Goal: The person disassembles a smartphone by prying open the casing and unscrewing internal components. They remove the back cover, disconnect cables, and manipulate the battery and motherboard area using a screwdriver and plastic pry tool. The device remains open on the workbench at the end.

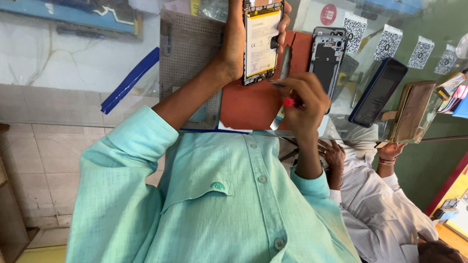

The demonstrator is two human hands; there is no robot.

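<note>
My left hand (235, 46) is shut on an opened phone (262, 41) held upright, its back off and a white-and-yellow battery showing. My right hand (304, 104) grips a thin screwdriver (287, 101) with a red collar. Its metal tip touches the phone's lower edge. Both hands hover over an orange-red work mat (243, 104). A grey metal tool (285, 61) lies on the mat beside the phone.
A grey perforated pad (187, 48) lies left of the mat, a bare phone frame (327, 56) to its right, then a dark phone (378, 90) and a brown case (414, 109). Code cards (387, 43) stand behind. A person in a white striped shirt (380, 209) is at lower right.
</note>
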